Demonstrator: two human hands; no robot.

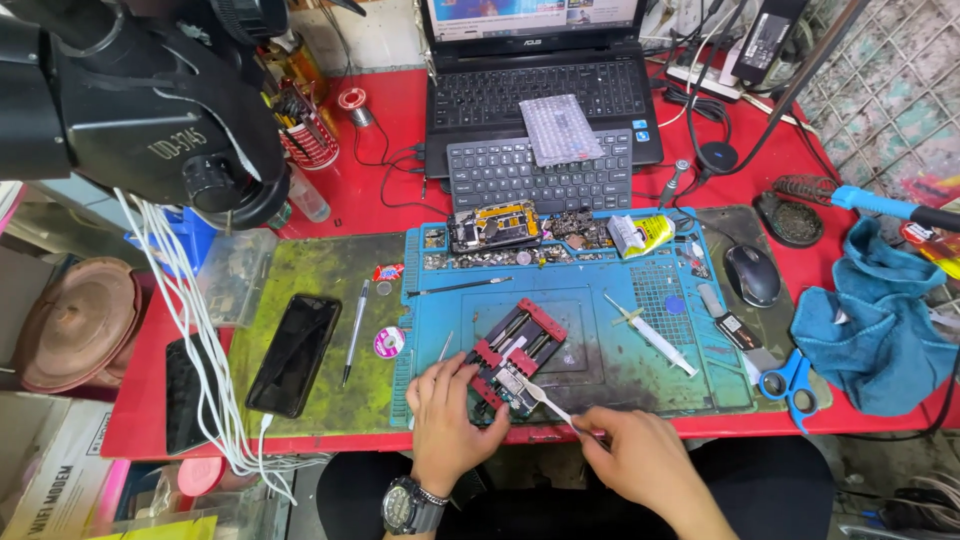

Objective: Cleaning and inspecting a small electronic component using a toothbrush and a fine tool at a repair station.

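Note:
A red and black clamp fixture lies on the blue work mat, with a small circuit board held at its near end. My left hand rests on the fixture's near left corner, fingers on the clamp. My right hand grips a thin white-handled tool whose tip touches the board.
A black phone and a pen lie on the green mat at left. A syringe, blue scissors, a mouse and a blue cloth sit to the right. A small keyboard and laptop stand behind. A microscope head hangs upper left.

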